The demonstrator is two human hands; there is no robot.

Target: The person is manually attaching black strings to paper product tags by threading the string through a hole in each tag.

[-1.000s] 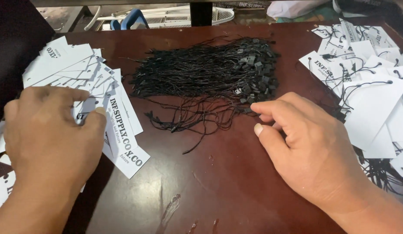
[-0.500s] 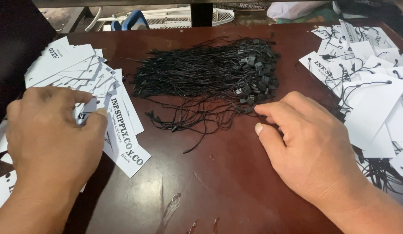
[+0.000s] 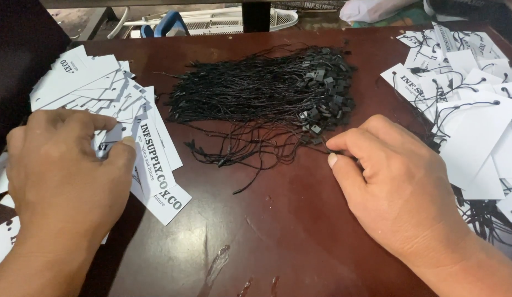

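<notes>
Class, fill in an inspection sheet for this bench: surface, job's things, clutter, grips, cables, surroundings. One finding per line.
Surface: dark red-brown table, glossy, with a few smears near the front edge.
Job's things: fanned white card tags at left; heap of black string fasteners in the middle; tags already strung at right.
Clutter: nothing seen.
Grips: left hand rests on the white card tags, fingertips pinching one; right hand pinches at the heap's near edge.
Cables: nothing seen.
Surroundings: white slatted object and blue item beyond the table; dark panel at far left.
</notes>
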